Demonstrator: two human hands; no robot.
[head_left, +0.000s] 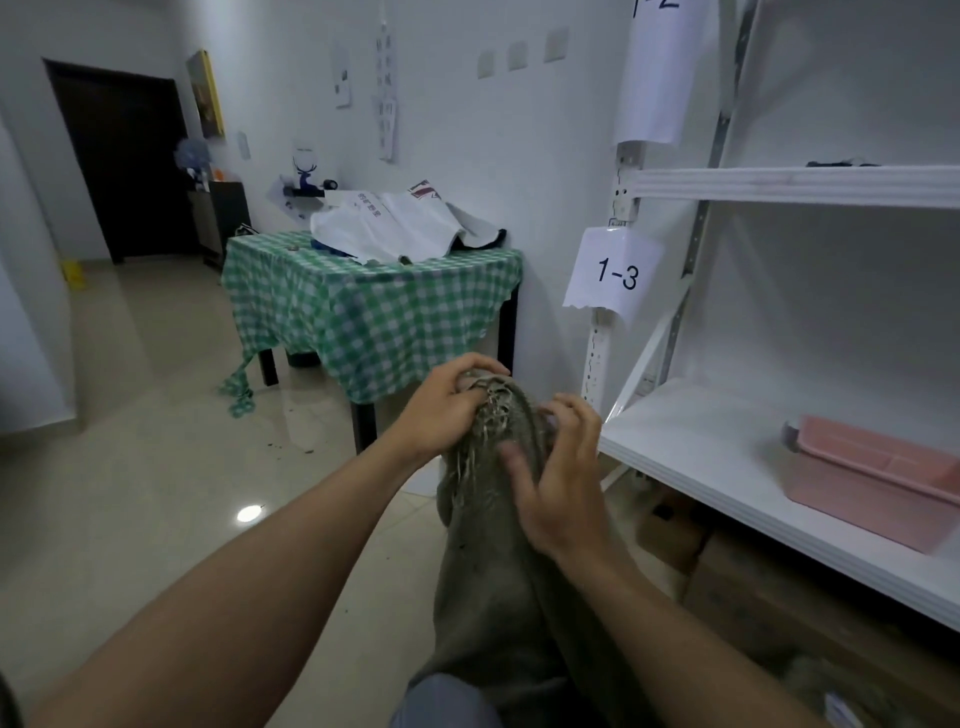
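Observation:
A grey-green fabric garment (498, 571) with a frayed, thready edge hangs down in front of me, its top held up between both hands. My left hand (441, 410) grips the upper frayed edge with curled fingers. My right hand (558, 483) holds the right side of the cloth, thumb pressed on its front and fingers curled behind the fold. Loose pale threads stick out between the two hands.
A white metal shelf unit (727, 467) stands at right with a pink tray (872, 483) on it and a paper label "1-3" (613, 273). A table with a green checked cloth (374, 306) stands ahead by the wall. Cardboard boxes (675, 530) sit under the shelf.

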